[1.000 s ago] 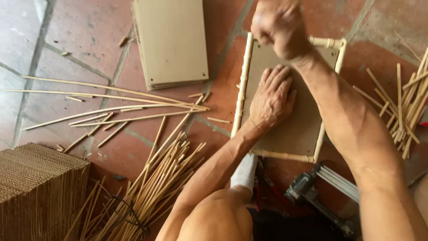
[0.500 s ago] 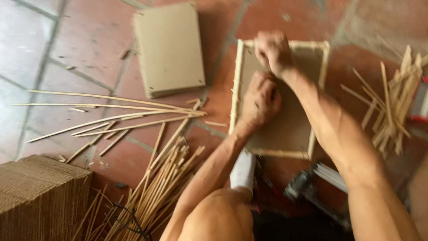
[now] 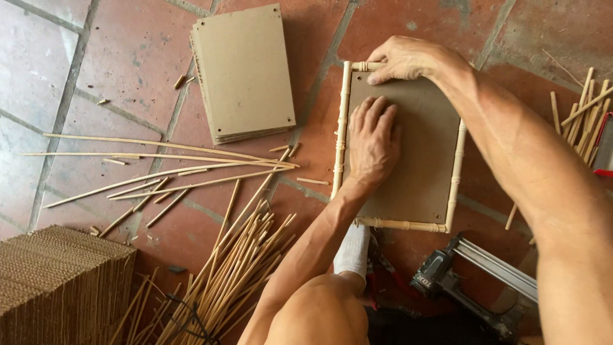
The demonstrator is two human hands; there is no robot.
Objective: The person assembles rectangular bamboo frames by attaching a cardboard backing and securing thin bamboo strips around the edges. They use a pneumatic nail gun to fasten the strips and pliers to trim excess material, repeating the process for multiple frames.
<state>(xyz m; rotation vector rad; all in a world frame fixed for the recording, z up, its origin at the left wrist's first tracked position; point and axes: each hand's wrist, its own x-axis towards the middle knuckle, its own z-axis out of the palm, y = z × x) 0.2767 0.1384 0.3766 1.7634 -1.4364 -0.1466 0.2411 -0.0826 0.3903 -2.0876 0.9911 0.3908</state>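
A rectangular bamboo frame (image 3: 340,137) lies on the tiled floor with a brown board panel (image 3: 421,166) set inside it. My left hand (image 3: 373,144) lies flat on the panel near the frame's left rail, palm down, fingers pointing away from me. At the frame's top left corner my right hand (image 3: 408,59) curls its fingers over the top rail, with the thumb pressed on the panel's edge.
A stack of similar boards (image 3: 246,70) lies up and to the left. Long thin bamboo sticks (image 3: 159,156) and a bundle of sticks (image 3: 236,268) spread over the left floor; more sticks (image 3: 584,115) at right. A nail gun (image 3: 466,268) lies below the frame, corrugated cardboard (image 3: 60,281) bottom left.
My left hand has slid slightly toward the frame's left rail. My right hand has stayed at the top corner and settled lower onto the rail. The view has shifted a little.
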